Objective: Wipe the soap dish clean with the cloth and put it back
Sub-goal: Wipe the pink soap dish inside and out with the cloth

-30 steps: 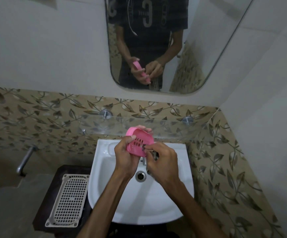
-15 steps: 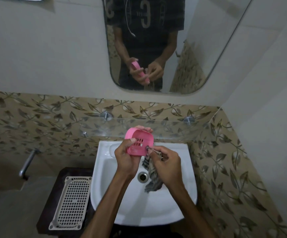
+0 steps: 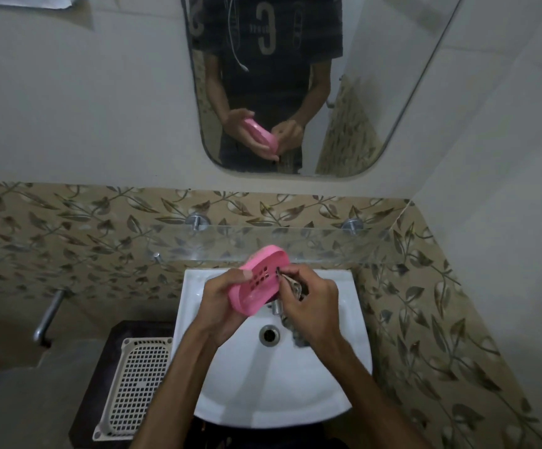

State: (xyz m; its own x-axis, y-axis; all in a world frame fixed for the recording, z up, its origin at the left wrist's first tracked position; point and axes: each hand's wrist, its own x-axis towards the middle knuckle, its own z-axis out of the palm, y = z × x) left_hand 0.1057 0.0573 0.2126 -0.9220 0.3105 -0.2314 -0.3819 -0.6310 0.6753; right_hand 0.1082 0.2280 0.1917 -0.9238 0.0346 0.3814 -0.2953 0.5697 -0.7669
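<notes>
From the head view, the pink soap dish [image 3: 256, 280] is held tilted above the white washbasin [image 3: 273, 377], just in front of the glass shelf [image 3: 311, 246]. The left hand [image 3: 219, 303] cradles it from below, its fingers [image 3: 243, 274] clamped around the dish's left edge, thumb lying on the slotted face. The right hand [image 3: 308, 306] is closed on a dark patterned cloth [image 3: 294, 288], fingertips pinching it against the dish's right side; the cloth hangs down over the tap toward the drain [image 3: 268, 334]. A white perforated tray [image 3: 133, 387] lies left of the basin.
</notes>
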